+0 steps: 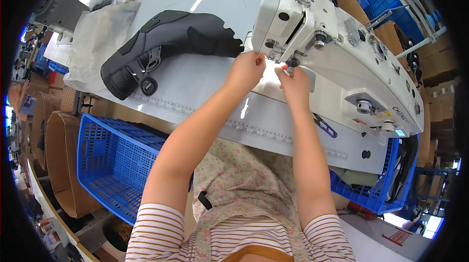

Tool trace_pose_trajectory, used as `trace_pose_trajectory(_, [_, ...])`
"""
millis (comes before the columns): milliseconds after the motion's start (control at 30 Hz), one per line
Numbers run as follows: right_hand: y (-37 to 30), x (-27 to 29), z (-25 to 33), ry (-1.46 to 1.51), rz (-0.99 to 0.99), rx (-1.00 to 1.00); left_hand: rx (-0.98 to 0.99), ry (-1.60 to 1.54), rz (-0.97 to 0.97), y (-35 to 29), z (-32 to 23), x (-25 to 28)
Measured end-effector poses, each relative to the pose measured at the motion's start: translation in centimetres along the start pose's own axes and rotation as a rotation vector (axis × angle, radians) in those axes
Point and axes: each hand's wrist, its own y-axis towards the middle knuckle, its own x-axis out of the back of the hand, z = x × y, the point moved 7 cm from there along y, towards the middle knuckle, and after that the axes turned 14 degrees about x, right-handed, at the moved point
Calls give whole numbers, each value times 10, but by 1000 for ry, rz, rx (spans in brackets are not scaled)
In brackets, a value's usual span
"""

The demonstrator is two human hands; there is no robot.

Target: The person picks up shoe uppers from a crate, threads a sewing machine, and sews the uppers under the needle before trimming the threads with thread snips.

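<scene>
Both my hands are at the needle area of a white sewing machine (298, 22), under its bright lamp. On the left of the needle, my left hand (246, 70) is closed in a pinch; what its fingertips hold is too small to make out. My right hand (294, 86) is to the right, fingers bent together close to the presser foot, and whatever they grip is hidden. A black curved padded piece (181, 34) with a ragged right end lies left of the machine, that end close to my left hand. A plastic buckle and strap (144, 74) hang on its lower left part.
The grey-white table (195, 74) has a ruler strip along its front. Thread snips (326, 126) and two small black discs (366, 154) lie at the right. Below left stands a blue crate (117, 164); another blue crate (376, 188) is below right. Crumpled plastic (93, 42) lies far left.
</scene>
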Motion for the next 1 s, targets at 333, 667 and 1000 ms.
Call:
trace_pose_trajectory(333, [-6, -7, -9, 558, -146, -174, -10, -202, -51, -4, 1, 1])
trace_pose_trajectory(667, [-5, -12, -11, 719, -198, -122, -25, -229, -36, 0, 3, 4])
trace_pose_trajectory(1000, [-5, -13, -10, 777, -207, -75, -24, -277, 3, -1, 2, 3])
